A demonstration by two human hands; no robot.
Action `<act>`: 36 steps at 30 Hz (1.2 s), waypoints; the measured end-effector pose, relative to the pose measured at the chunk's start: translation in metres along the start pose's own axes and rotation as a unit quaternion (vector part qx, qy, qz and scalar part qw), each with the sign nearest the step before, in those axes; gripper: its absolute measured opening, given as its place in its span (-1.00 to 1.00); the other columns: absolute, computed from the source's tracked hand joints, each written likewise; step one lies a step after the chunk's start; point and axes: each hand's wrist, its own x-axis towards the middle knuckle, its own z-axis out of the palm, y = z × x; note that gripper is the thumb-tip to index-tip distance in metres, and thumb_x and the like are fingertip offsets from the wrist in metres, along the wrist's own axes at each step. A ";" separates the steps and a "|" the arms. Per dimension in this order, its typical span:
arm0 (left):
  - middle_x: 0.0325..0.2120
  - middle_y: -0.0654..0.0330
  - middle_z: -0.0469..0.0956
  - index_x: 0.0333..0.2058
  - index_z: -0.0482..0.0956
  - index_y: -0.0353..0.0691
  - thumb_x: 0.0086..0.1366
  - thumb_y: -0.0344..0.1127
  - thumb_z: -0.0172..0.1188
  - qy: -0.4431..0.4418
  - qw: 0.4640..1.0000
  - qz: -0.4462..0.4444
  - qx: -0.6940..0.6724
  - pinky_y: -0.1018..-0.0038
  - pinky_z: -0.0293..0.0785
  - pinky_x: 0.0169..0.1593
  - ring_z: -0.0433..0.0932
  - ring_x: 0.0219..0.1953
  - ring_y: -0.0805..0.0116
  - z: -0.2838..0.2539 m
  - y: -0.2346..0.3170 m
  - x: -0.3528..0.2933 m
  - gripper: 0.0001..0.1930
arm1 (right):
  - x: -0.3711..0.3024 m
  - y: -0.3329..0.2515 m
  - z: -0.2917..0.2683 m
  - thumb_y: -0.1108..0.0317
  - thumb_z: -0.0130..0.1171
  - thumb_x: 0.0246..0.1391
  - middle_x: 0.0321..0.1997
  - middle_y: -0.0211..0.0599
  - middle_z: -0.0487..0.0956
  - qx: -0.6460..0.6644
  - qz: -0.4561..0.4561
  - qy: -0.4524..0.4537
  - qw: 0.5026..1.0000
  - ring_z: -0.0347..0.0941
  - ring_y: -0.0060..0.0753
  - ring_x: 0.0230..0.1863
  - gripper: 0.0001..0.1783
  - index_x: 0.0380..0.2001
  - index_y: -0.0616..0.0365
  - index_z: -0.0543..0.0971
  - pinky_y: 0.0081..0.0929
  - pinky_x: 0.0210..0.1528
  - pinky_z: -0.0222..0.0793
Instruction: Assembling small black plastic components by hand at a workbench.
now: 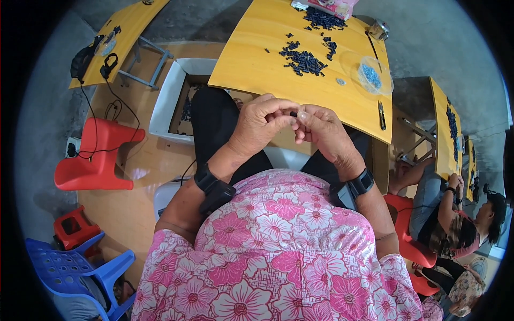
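Over my lap, just off the near edge of the yellow table (pixel 251 59), both hands meet fingertip to fingertip. A small black piece (pixel 293 114) shows between them; its exact kind is too small to make out. My left hand (pixel 262 120) pinches it from one side with thumb and fingers. From the other side, my right hand (pixel 323 128) closes on it, thumb uppermost. Beyond the hands lies a loose pile of small black cylindrical pieces (pixel 306 63) on the tabletop, with a larger heap (pixel 324 19) at the far end.
To the right on the table are a clear bowl of small blue parts (pixel 370 77), black-handled snips (pixel 382 116) and a metal can (pixel 379 30). A white box (pixel 160 115) stands on the floor at left, near a red stool (pixel 99 160). Another person (pixel 455 219) sits at right.
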 end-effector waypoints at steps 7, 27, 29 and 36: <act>-0.42 0.45 0.34 0.08 0.41 -0.34 0.12 -0.32 0.33 -0.077 0.981 -0.116 -0.136 0.76 0.28 -0.32 0.26 -0.44 0.70 0.004 0.003 0.001 -0.45 | 0.003 0.002 -0.001 0.42 0.02 0.15 -0.44 -0.41 0.50 -0.161 -0.110 0.015 0.981 0.41 -0.65 -0.47 -0.84 -0.25 0.27 0.51 -0.67 -0.34 0.38; -0.33 0.32 0.47 -0.01 0.43 -0.36 0.16 -0.24 0.31 -0.066 0.993 -0.029 -0.096 0.66 0.32 -0.27 0.34 -0.36 0.63 0.010 0.007 0.003 -0.52 | -0.004 -0.002 0.002 0.34 0.13 0.04 -0.38 -0.19 0.47 -0.422 -0.290 0.068 0.856 0.44 -0.17 -0.32 -0.76 -0.20 0.14 0.47 -0.40 -0.22 0.37; -0.33 0.32 0.48 0.00 0.42 -0.36 0.17 -0.24 0.30 -0.062 0.994 -0.032 -0.087 0.66 0.32 -0.27 0.34 -0.37 0.63 0.010 0.007 0.002 -0.52 | -0.004 -0.003 0.003 0.35 0.13 0.03 -0.38 -0.20 0.47 -0.426 -0.284 0.064 0.857 0.44 -0.17 -0.32 -0.76 -0.21 0.14 0.47 -0.41 -0.22 0.37; -0.28 0.28 0.50 0.02 0.41 -0.37 0.17 -0.28 0.29 -0.041 0.992 -0.044 -0.107 0.64 0.37 -0.20 0.40 -0.29 0.62 0.015 0.002 -0.005 -0.52 | -0.002 0.003 0.003 0.38 0.12 0.01 -0.37 -0.19 0.49 -0.408 -0.258 0.066 0.873 0.47 -0.16 -0.30 -0.77 -0.21 0.14 0.49 -0.39 -0.21 0.38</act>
